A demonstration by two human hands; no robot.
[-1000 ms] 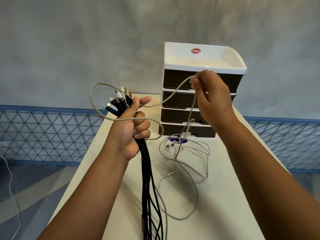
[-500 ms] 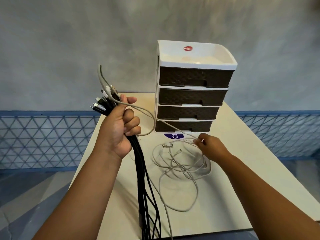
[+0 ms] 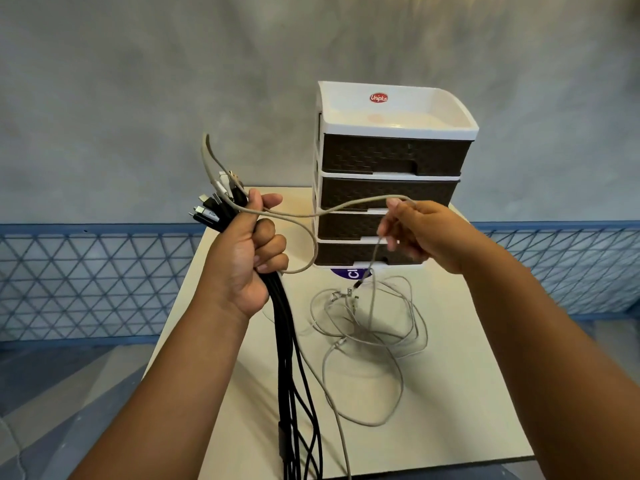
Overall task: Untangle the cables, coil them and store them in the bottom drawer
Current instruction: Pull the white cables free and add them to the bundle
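My left hand (image 3: 247, 261) grips a bundle of black cables (image 3: 294, 393) near their plug ends, which stick up past the thumb; the cables hang down over the table's front edge. A beige cable (image 3: 325, 211) runs from that fist across to my right hand (image 3: 415, 230), which pinches it in front of the drawer unit. The cable's plug end dangles below the right hand over a loose tangle of white cables (image 3: 374, 327) on the table. The bottom drawer (image 3: 346, 254) of the white and brown drawer unit (image 3: 391, 157) is closed.
The cream table (image 3: 467, 393) is narrow, with its front edge near me and bare floor to the left. A purple sticker (image 3: 349, 273) lies in front of the drawer unit. A blue lattice railing (image 3: 86, 282) and a grey wall stand behind.
My right hand rose from the white tangle on the table, lifting a length of the beige cable up in front of the drawers. The left hand kept its grip on the black bundle.
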